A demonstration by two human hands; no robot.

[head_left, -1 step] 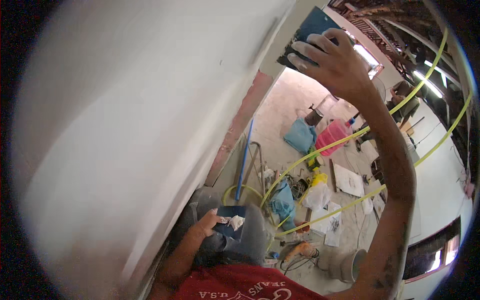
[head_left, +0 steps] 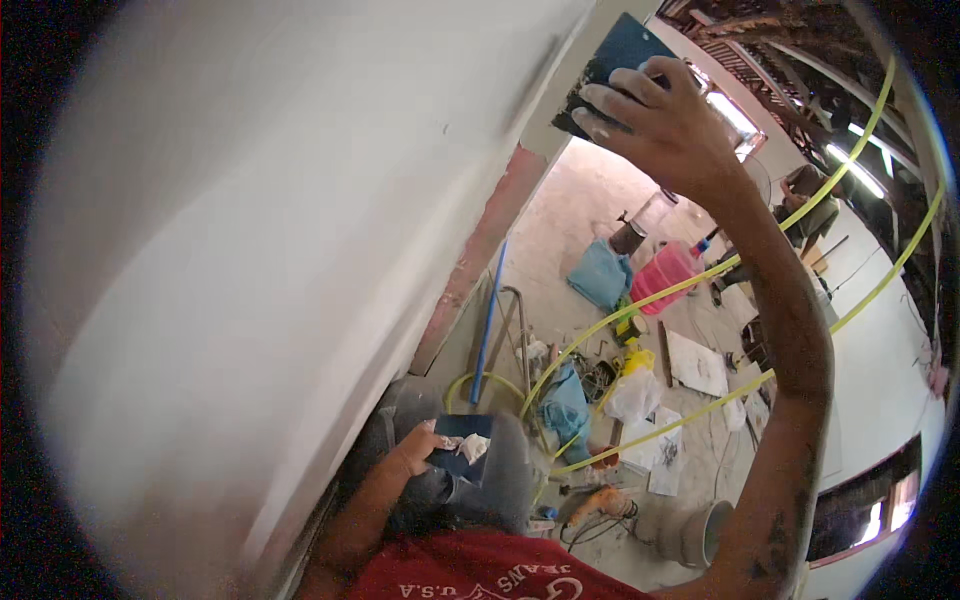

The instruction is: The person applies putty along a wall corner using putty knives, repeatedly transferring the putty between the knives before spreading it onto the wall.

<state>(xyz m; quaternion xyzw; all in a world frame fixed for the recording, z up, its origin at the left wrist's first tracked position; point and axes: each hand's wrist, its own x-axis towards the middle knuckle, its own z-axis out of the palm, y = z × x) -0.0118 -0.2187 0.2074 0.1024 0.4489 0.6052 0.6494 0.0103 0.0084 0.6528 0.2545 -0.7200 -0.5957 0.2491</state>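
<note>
My right hand (head_left: 660, 125) is raised high at the upper right, its whitened fingers spread over the back of a dark blue flat putty scraper (head_left: 632, 48). That blade lies against the end edge of the white wall (head_left: 300, 230), near its corner. Low in front of my body, my left hand (head_left: 416, 450) grips a second dark blue scraper (head_left: 464, 424), thumb on top. A lump of white putty (head_left: 474, 448) rests on this lower blade. Whether the upper blade carries putty on its wall side is hidden.
A yellow-green hose (head_left: 620, 316) loops across the right side, past my right arm. A blue pole (head_left: 487, 330) leans by the wall. On the floor are a pink container (head_left: 662, 278), blue bags (head_left: 600, 273), an orange power tool (head_left: 600, 502) and a bucket (head_left: 705, 530). Another person (head_left: 808, 205) is farther back.
</note>
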